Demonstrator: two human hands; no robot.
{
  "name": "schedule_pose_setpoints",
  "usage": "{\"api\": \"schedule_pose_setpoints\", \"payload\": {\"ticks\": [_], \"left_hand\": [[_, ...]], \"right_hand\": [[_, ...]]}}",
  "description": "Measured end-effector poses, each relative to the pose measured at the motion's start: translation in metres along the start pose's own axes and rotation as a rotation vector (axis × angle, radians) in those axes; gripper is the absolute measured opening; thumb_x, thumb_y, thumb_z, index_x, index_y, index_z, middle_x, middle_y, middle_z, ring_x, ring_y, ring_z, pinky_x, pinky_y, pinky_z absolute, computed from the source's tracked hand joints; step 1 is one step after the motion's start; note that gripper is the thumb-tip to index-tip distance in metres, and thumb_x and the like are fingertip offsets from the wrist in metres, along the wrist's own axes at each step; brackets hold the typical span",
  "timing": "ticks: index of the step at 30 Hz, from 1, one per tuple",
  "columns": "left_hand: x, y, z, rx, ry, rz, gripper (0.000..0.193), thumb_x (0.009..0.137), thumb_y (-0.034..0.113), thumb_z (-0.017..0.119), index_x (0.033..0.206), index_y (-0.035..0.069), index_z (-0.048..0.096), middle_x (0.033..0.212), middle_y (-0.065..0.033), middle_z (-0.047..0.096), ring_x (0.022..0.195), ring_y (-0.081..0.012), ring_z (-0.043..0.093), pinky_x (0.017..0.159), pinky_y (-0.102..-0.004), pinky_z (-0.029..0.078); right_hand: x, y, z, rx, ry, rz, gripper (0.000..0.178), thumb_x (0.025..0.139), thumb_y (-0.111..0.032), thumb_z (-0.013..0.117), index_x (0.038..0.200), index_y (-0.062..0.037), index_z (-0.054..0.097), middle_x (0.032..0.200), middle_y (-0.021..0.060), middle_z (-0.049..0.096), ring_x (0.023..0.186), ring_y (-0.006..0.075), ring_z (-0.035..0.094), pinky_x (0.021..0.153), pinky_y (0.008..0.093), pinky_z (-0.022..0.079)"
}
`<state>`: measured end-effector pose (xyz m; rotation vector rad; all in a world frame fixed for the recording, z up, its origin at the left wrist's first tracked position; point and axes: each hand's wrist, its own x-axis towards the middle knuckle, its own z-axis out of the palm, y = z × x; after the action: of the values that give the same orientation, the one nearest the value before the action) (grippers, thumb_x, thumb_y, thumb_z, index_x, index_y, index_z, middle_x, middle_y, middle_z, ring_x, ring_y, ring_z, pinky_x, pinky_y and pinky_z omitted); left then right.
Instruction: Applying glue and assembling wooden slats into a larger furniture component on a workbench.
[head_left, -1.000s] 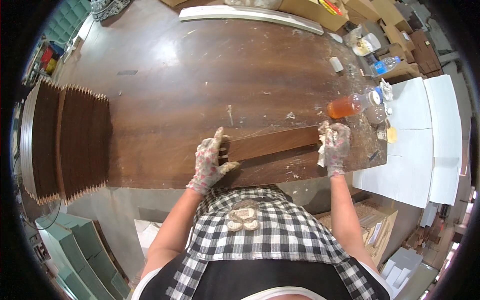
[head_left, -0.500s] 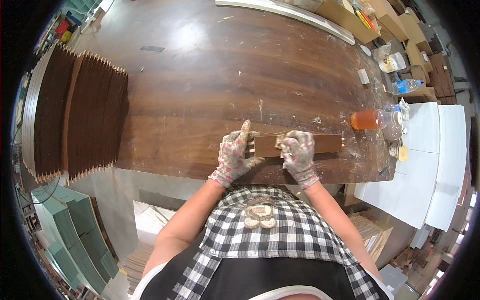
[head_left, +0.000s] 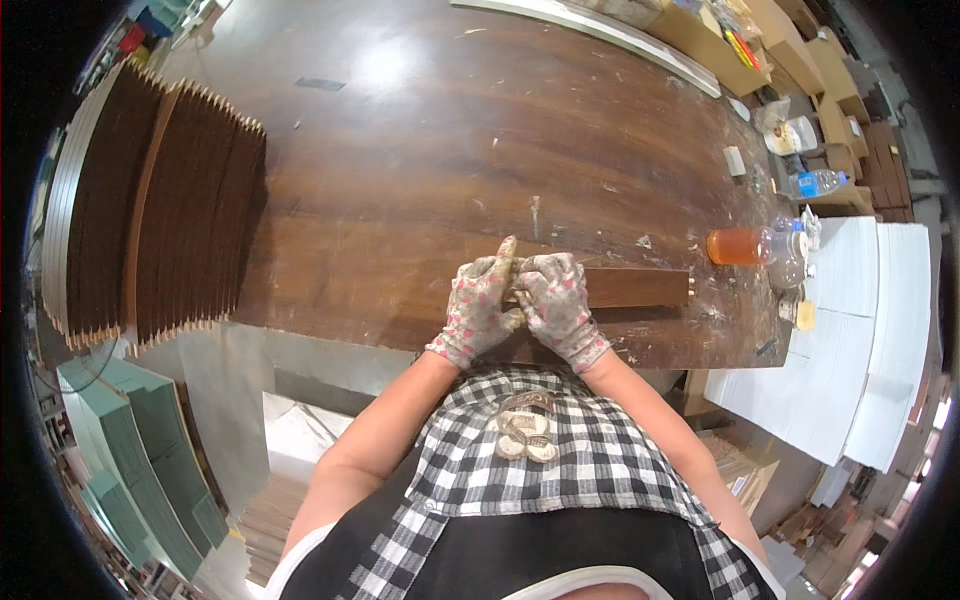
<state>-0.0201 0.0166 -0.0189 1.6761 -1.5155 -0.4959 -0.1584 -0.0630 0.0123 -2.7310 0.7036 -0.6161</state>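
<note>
A short brown wooden board [head_left: 640, 288] lies near the front edge of the table, light dowel pegs poking out at its right end. My left hand [head_left: 478, 305], in a flower-patterned work glove, holds the board's left end, thumb on the near side and index finger stretched away from me. Pressed close against it, my right hand [head_left: 558, 305] in a matching glove is closed over the board. A crumpled beige cloth-like wad showed in its fingers a moment ago; now the glove mostly hides it. Both hands cover the board's left end.
Stacked brown boards with pegged ends [head_left: 190, 210] stand on the table's left. A bottle of amber liquid [head_left: 738, 246], a clear water bottle [head_left: 818, 183] and a white tub [head_left: 790, 135] line the right side. White panels [head_left: 830, 340] lie beyond the right edge; a white strip [head_left: 600, 32] runs at the back.
My right hand has slid left along the board until it meets my left hand. The left hand stays at the board's left end. The whole view has shifted slightly.
</note>
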Motion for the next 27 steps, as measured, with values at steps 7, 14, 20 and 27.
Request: {"api": "schedule_pose_setpoints", "payload": {"ticks": [7,14,20,27], "left_hand": [[0.001,0.013,-0.015,0.078,0.023,0.084,0.096,0.060,0.026,0.087,0.139,-0.002,0.041,0.111,-0.0107,0.067,0.102,-0.0281,0.061,0.088,-0.0390,0.050],[0.018,0.041,-0.027,0.397,-0.153,0.097,0.088,0.064,0.036,0.083,0.138,0.005,0.045,0.130,-0.0155,0.052,0.122,-0.0345,0.046,0.104,-0.0489,0.036],[0.050,0.086,-0.016,0.640,-0.450,0.140,0.072,0.073,0.027,0.076,0.135,0.005,0.046,0.121,-0.0152,0.055,0.112,-0.0323,0.054,0.092,-0.0465,0.045],[0.020,0.065,0.011,0.617,-0.149,0.280,0.048,0.076,0.020,0.069,0.122,0.013,0.058,0.116,-0.0089,0.057,0.103,-0.0308,0.054,0.083,-0.0439,0.047]], "right_hand": [[-0.074,0.100,-0.035,0.037,0.346,0.510,0.023,0.070,-0.015,0.062,0.093,-0.0098,0.061,0.103,0.0092,0.057,0.099,0.0278,0.050,0.084,0.0444,0.043],[-0.185,0.207,-0.107,-0.104,0.482,0.840,0.014,0.091,-0.012,0.057,0.098,-0.0002,0.059,0.094,0.0118,0.059,0.088,0.0249,0.060,0.081,0.0352,0.048],[-0.178,0.166,-0.091,0.293,0.617,0.809,0.013,0.089,-0.005,0.058,0.101,-0.0009,0.059,0.098,0.0079,0.061,0.090,0.0191,0.059,0.084,0.0321,0.048],[-0.200,0.179,-0.097,0.580,0.740,0.924,0.012,0.089,-0.004,0.060,0.101,-0.0011,0.059,0.100,0.0080,0.061,0.089,0.0190,0.060,0.082,0.0320,0.049]]}}
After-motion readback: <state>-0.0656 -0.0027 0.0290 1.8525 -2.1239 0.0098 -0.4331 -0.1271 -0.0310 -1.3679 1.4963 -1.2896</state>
